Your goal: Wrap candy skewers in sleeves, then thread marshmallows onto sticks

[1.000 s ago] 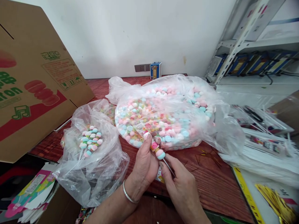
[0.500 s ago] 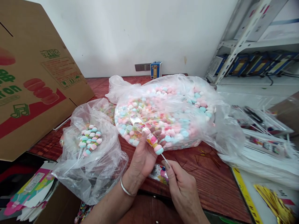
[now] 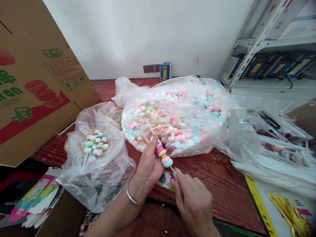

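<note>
A marshmallow skewer in pink, white, yellow and blue lies tilted between my hands, its upper part inside a printed clear wrapper. My left hand is closed around the wrapped upper part, thumb on top. Lower down, my right hand pinches the white stick. Beneath them on the table is a printed clear packet, partly covered by my hands. Behind stands a big clear bag of pastel marshmallows. To the left, finished-looking marshmallow skewers rest on a crumpled plastic bag.
A large cardboard box stands at the left, with printed cards below it. Gold twist ties and bagged white sticks are at the right. A blue device sits by the wall, and a white shelf rises behind.
My right hand has turned and shifted slightly down along the stick. The skewer has moved a little lower, and its wrapped end sits deeper behind my left thumb.
</note>
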Demonstrator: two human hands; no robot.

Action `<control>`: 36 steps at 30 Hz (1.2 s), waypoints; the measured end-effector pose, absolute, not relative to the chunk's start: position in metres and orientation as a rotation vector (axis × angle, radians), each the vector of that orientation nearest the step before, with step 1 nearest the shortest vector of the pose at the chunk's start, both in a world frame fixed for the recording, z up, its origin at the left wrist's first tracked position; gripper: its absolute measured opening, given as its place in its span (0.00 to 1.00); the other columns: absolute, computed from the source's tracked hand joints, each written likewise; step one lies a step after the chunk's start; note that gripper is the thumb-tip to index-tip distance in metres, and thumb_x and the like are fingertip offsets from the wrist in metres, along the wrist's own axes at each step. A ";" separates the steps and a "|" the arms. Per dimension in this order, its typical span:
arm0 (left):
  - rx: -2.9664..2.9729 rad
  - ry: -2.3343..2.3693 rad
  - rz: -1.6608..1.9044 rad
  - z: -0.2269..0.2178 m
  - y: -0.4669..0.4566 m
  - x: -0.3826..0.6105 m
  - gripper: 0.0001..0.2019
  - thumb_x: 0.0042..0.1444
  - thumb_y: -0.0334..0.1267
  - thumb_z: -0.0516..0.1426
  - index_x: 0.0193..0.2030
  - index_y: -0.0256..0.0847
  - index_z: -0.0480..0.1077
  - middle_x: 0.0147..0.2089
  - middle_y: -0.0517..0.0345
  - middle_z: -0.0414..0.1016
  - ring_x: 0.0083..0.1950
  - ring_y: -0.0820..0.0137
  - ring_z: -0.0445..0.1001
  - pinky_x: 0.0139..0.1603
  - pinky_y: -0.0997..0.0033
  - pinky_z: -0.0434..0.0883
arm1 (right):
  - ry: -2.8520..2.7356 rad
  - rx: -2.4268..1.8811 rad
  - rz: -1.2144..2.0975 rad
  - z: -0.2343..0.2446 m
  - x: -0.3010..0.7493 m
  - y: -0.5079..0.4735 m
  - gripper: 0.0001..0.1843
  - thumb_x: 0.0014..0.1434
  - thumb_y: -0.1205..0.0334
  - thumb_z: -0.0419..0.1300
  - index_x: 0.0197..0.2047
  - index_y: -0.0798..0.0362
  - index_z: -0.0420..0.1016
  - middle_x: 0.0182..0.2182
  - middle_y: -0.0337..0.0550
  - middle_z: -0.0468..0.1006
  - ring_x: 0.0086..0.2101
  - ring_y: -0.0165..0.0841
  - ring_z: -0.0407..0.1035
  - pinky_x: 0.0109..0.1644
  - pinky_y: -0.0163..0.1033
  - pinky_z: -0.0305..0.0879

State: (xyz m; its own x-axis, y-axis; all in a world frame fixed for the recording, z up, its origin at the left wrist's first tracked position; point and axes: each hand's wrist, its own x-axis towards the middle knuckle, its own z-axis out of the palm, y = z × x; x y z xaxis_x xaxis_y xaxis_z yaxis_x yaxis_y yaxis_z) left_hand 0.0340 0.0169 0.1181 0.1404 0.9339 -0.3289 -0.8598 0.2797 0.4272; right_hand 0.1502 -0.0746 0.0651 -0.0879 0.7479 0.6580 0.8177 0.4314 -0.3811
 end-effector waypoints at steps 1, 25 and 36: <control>0.158 0.604 1.313 0.118 0.016 0.035 0.06 0.60 0.37 0.61 0.36 0.39 0.70 0.33 0.60 0.71 0.31 0.75 0.72 0.45 0.67 0.77 | -1.907 -1.336 -0.248 0.065 0.150 -0.074 0.11 0.66 0.71 0.56 0.51 0.59 0.74 0.23 0.39 0.75 0.24 0.31 0.66 0.33 0.40 0.56; 0.366 0.494 1.228 0.104 0.025 0.029 0.16 0.54 0.42 0.67 0.47 0.39 0.73 0.39 0.56 0.77 0.42 0.66 0.78 0.55 0.59 0.72 | -0.513 -0.834 1.883 0.072 0.151 -0.066 0.17 0.63 0.48 0.61 0.31 0.53 0.70 0.12 0.22 0.48 0.13 0.19 0.37 0.19 0.29 0.38; 0.209 0.456 1.266 0.106 0.016 0.047 0.11 0.55 0.39 0.66 0.33 0.39 0.68 0.28 0.66 0.65 0.27 0.78 0.66 0.41 0.72 0.75 | -1.232 -1.354 0.943 0.063 0.149 -0.076 0.13 0.64 0.53 0.58 0.35 0.52 0.75 0.21 0.37 0.71 0.21 0.28 0.62 0.25 0.33 0.56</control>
